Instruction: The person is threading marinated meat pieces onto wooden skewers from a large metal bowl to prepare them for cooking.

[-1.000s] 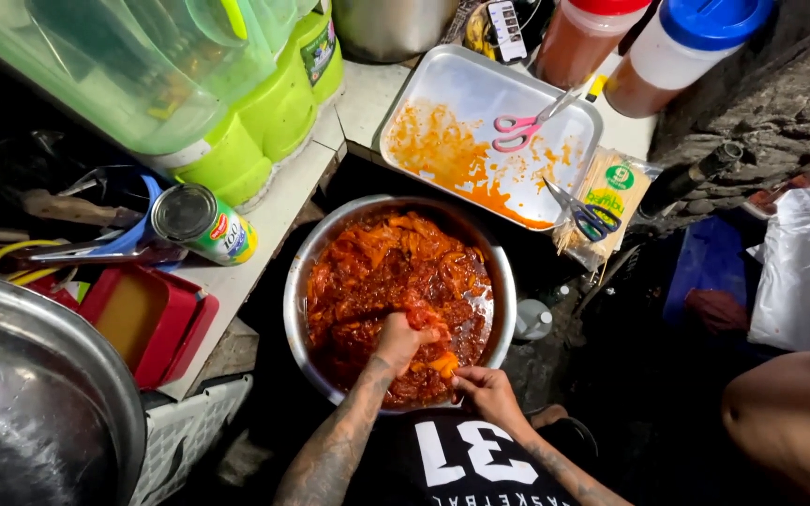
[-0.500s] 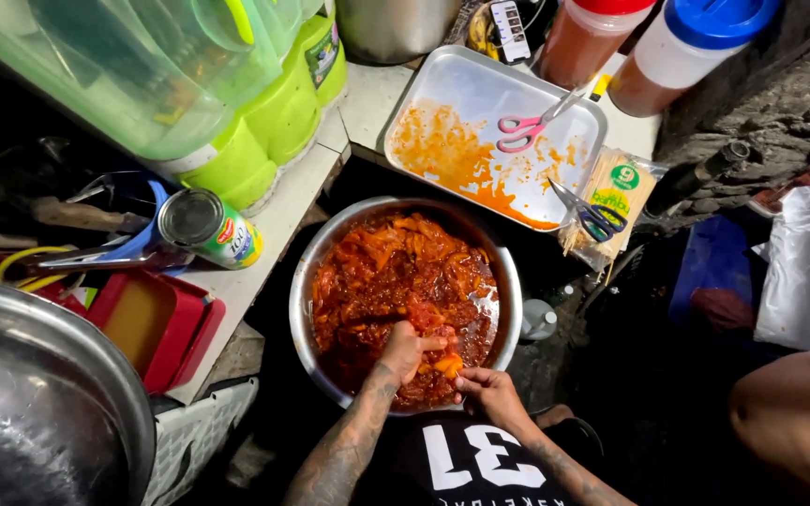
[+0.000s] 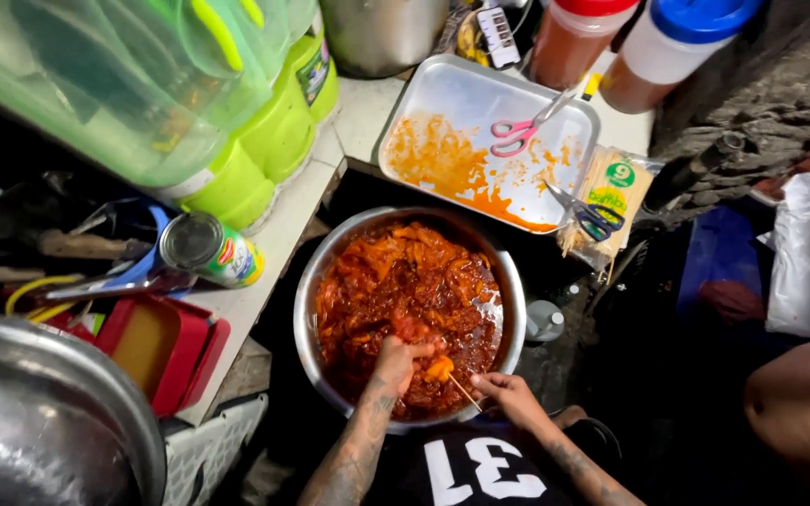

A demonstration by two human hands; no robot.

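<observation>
A large steel bowl (image 3: 309,281) on the ground holds red-orange marinated meat pieces (image 3: 405,281). My left hand (image 3: 394,364) is at the bowl's near side, fingers closed on a piece of the meat. My right hand (image 3: 510,394) rests at the near rim and pinches a thin wooden skewer (image 3: 466,394). The skewer's tip points at an orange piece (image 3: 440,368) between the two hands. Both forearms are tattooed and come up from the bottom edge.
A metal tray (image 3: 442,98) smeared with orange sauce carries pink scissors (image 3: 517,134). Dark scissors (image 3: 585,214) lie on a skewer packet (image 3: 611,192). Two lidded bottles (image 3: 611,47), green tubs (image 3: 236,141), a can (image 3: 210,248), a red box (image 3: 166,347) and a big steel pan (image 3: 39,422) stand around. Another person's limb (image 3: 799,403) is at right.
The view has shifted slightly. My left hand has drawn back a little toward the near rim with a piece, and the skewer in my right hand now shows between the hands.
</observation>
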